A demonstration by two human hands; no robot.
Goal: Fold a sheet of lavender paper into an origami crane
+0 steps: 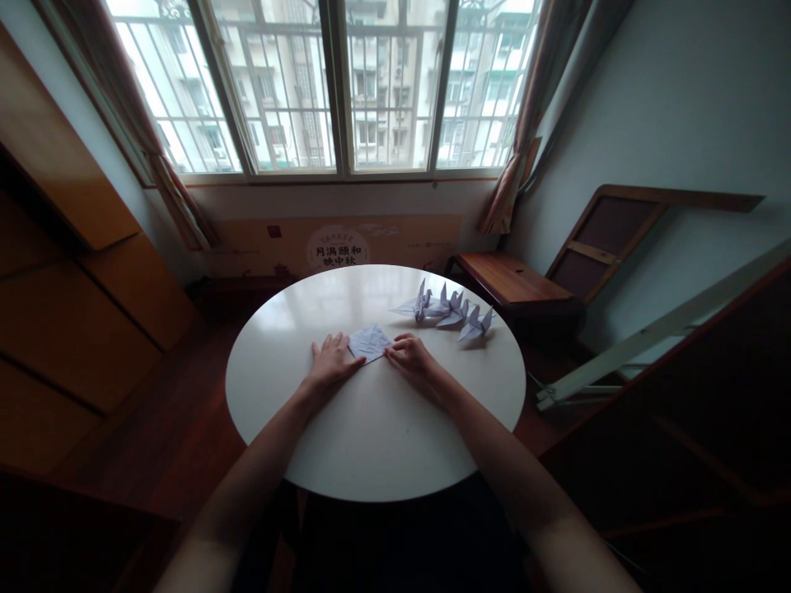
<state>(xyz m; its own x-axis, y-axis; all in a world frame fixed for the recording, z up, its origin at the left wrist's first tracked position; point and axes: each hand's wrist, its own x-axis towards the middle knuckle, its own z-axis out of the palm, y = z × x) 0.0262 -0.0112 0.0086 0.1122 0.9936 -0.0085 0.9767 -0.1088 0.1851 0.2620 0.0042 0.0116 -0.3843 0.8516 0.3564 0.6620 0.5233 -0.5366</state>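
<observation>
A folded sheet of pale lilac paper (371, 342) with creases lies on the round white table (383, 436), between my two hands. My left hand (334, 360) rests flat on the tabletop with its fingers spread, the thumb touching the paper's lower left edge. At the paper's right corner, my right hand (413, 356) has its fingertips pinched together on the edge. Several folded paper cranes (454, 309) of the same colour stand in a loose group beyond my right hand, wings raised.
Behind the table runs a long printed cardboard panel (408, 239) under a barred window (395, 99). A low wooden stool or bench (512, 277) stands at the right rear, with a wooden frame (593, 239) against the wall. Wooden cabinets (92, 313) line the left side.
</observation>
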